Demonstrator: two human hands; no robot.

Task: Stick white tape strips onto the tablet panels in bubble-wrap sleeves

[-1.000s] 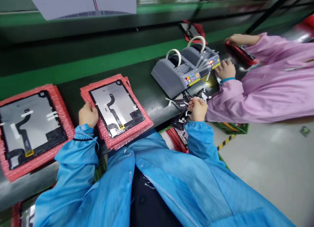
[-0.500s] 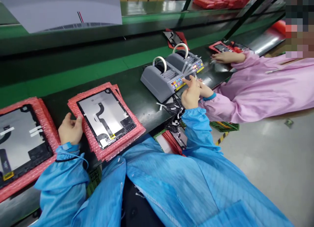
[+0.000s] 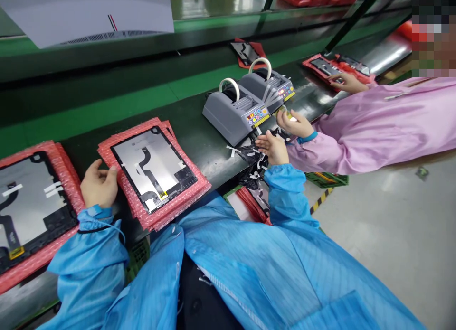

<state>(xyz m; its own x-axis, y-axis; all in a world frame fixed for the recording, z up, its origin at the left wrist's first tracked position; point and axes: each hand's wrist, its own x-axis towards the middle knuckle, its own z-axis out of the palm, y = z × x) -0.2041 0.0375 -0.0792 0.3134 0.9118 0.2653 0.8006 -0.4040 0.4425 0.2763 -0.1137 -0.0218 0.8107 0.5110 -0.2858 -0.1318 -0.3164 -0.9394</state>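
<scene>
Stretching from near left to far right as a dark bench [image 3: 203, 145] (glossy, catching pale light); carrying two red bubble-wrap stacks [image 3: 178, 202] at left, two grey tape dispensers [image 3: 226, 118] further right, and, at far right, packs in red wrap [image 3: 320, 66].

1. Dark bench [image 3: 211, 156] between the panel stack [image 3: 166, 166] and the near dispenser [image 3: 228, 118] leaves passage for a hand.
2. Tangled black scraps [image 3: 249, 155] and a co-worker's hand [image 3: 298, 126] crowd the right hand [image 3: 275, 149].

No words can be read. The near dispenser's [image 3: 226, 116] red digits [image 3: 250, 117] are too small to make out. Black-and-yellow stripes [image 3: 321, 200] mark the floor [image 3: 374, 244].
</scene>
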